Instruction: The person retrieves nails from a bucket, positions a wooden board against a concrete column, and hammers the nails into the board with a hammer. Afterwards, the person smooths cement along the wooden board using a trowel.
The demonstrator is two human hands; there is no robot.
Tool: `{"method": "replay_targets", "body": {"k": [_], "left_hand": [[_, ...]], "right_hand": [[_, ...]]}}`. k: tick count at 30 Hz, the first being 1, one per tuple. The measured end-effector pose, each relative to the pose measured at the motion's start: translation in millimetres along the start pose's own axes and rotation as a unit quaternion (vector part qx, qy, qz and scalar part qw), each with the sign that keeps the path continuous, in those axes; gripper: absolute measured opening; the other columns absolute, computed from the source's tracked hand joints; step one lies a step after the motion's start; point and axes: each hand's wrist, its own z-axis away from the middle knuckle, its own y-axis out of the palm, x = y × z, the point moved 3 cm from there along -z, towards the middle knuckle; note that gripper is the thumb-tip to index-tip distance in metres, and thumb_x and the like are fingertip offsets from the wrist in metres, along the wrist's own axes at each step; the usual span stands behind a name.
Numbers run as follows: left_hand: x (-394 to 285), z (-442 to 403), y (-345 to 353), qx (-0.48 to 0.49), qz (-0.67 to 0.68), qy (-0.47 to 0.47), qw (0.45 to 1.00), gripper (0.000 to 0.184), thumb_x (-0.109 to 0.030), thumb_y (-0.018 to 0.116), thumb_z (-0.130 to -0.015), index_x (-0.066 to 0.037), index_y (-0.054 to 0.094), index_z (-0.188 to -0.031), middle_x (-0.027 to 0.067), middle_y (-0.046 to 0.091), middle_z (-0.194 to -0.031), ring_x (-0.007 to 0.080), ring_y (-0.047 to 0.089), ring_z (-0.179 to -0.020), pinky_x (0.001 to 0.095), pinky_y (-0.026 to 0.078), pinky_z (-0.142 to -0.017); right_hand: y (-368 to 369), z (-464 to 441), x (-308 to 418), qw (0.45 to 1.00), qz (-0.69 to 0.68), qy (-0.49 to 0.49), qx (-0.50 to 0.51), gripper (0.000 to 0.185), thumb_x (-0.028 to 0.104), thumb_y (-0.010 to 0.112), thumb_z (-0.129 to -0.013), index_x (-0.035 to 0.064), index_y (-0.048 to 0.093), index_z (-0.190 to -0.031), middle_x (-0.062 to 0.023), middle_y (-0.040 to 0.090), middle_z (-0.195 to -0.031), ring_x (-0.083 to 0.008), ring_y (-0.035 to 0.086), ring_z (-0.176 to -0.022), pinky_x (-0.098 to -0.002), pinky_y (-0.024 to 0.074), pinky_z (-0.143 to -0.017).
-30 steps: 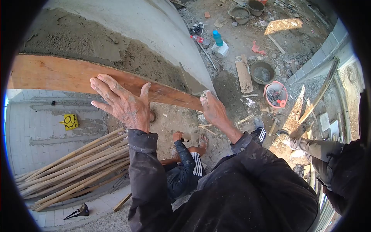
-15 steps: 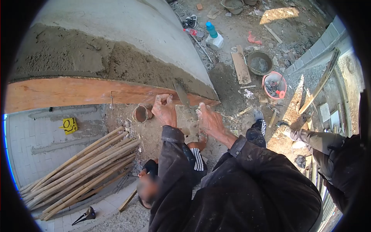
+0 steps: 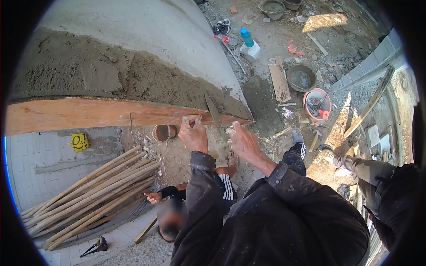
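My right hand [image 3: 246, 142] is closed round the handle of a trowel [image 3: 212, 109]. The trowel's narrow metal blade points up across the board's top edge, against wet mortar [image 3: 153, 80]. Beside it, my left hand [image 3: 194, 135] has its fingers curled at the lower edge of a long wooden board [image 3: 75, 113]. The board runs along the front of the mortar band, below a smooth grey plastered surface [image 3: 146, 26]. Part of the trowel handle is hidden by my right fingers.
Below, a person [image 3: 172, 219] stretches out a hand [image 3: 153, 197] near bamboo poles [image 3: 95, 195]. Another person's leg [image 3: 364, 168] is at right. A clay-coloured pot [image 3: 164, 132], a mortar basin [image 3: 301, 78], a pink bucket [image 3: 317, 104] and a blue bottle [image 3: 247, 38] stand on the ground.
The view has shifted slightly, and my left hand sits a little farther right and lower. The person below now holds a hand out toward the poles. The trowel stays against the mortar.
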Motion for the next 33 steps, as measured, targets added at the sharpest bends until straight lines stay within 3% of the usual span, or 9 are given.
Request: {"method": "replay_targets", "body": {"k": [5,12,15,18,19,21,25,30,33], "left_hand": [[4,0,3,0.002,0.022,-0.003,1.0,0.011,0.002,0.08,-0.086,0.0,0.07,-0.088,0.0096,0.076,-0.079,0.0156,0.072,-0.07,0.031,0.057,-0.07],[1,0,2,-0.003,0.01,0.03,0.999,0.011,0.003,0.08,-0.087,0.001,0.069,-0.089,0.0103,0.076,-0.082,0.0146,0.073,-0.071,0.0308,0.057,-0.071],[2,1,5,0.004,0.031,-0.009,0.999,0.011,0.006,0.077,-0.086,0.002,0.066,-0.088,0.013,0.074,-0.084,0.0215,0.074,-0.074,0.033,0.058,-0.072],[1,1,4,0.004,0.033,-0.014,0.999,0.012,0.007,0.077,-0.086,0.002,0.066,-0.087,0.0132,0.073,-0.083,0.021,0.074,-0.074,0.0332,0.058,-0.072],[1,2,4,0.004,0.034,-0.014,0.999,0.012,0.007,0.077,-0.086,0.002,0.066,-0.087,0.0132,0.073,-0.083,0.021,0.074,-0.074,0.0332,0.058,-0.072],[2,2,4,-0.003,0.028,-0.005,1.0,0.012,0.008,0.077,-0.086,0.002,0.066,-0.087,0.0134,0.074,-0.083,0.0208,0.073,-0.073,0.0331,0.058,-0.072],[0,3,4,-0.004,0.013,0.006,1.0,0.012,0.008,0.077,-0.086,0.003,0.066,-0.087,0.0137,0.074,-0.083,0.0209,0.072,-0.073,0.0334,0.058,-0.072],[11,5,10,-0.019,0.056,-0.01,0.998,0.014,0.008,0.076,-0.087,0.002,0.063,-0.086,0.0121,0.072,-0.081,0.0198,0.071,-0.072,0.0329,0.057,-0.073],[7,4,9,-0.013,0.044,0.001,0.999,0.015,0.007,0.076,-0.087,0.002,0.063,-0.087,0.0116,0.071,-0.081,0.0195,0.072,-0.073,0.0325,0.058,-0.073]], "right_hand": [[-29,-52,71,0.994,-0.022,-0.066,-0.089,0.031,0.021,0.054,-0.106,-0.0031,0.054,-0.126,-0.0276,0.07,-0.097,-0.0484,0.069,-0.085,-0.0582,0.0521,-0.07],[-10,-77,-2,0.999,0.009,0.032,-0.013,0.026,0.024,0.055,-0.105,-0.0009,0.054,-0.113,-0.0291,0.07,-0.094,-0.0494,0.071,-0.082,-0.0609,0.0525,-0.068],[-22,-70,27,0.999,-0.019,0.008,-0.04,0.026,0.02,0.055,-0.104,-0.0023,0.055,-0.118,-0.0278,0.069,-0.09,-0.0487,0.069,-0.082,-0.059,0.0516,-0.068],[-35,-72,58,0.998,-0.012,-0.016,-0.058,0.029,0.02,0.057,-0.101,-0.0027,0.058,-0.12,-0.0304,0.07,-0.094,-0.0521,0.069,-0.087,-0.0638,0.0505,-0.079],[-25,-86,39,0.998,-0.011,-0.016,-0.059,0.029,0.02,0.057,-0.101,-0.0027,0.058,-0.12,-0.0304,0.07,-0.094,-0.0521,0.069,-0.087,-0.0638,0.0505,-0.079],[13,-115,-28,0.996,0.007,0.092,-0.005,0.032,0.024,0.054,-0.104,-0.0025,0.058,-0.12,-0.0296,0.07,-0.097,-0.052,0.069,-0.088,-0.0634,0.051,-0.079],[12,-113,-64,0.995,0.016,0.094,0.026,0.027,0.024,0.053,-0.105,-0.0006,0.055,-0.117,-0.03,0.071,-0.103,-0.0501,0.069,-0.099,-0.0628,0.0511,-0.085],[-18,-55,5,0.998,-0.041,0.008,-0.045,0.026,0.024,0.052,-0.106,-0.0011,0.056,-0.114,-0.0305,0.071,-0.1,-0.0516,0.068,-0.099,-0.0617,0.0515,-0.082],[1,-88,-15,0.998,-0.024,0.058,0.004,0.029,0.026,0.049,-0.109,-0.0006,0.054,-0.12,-0.0303,0.069,-0.096,-0.0538,0.067,-0.093,-0.064,0.0486,-0.079]]}}
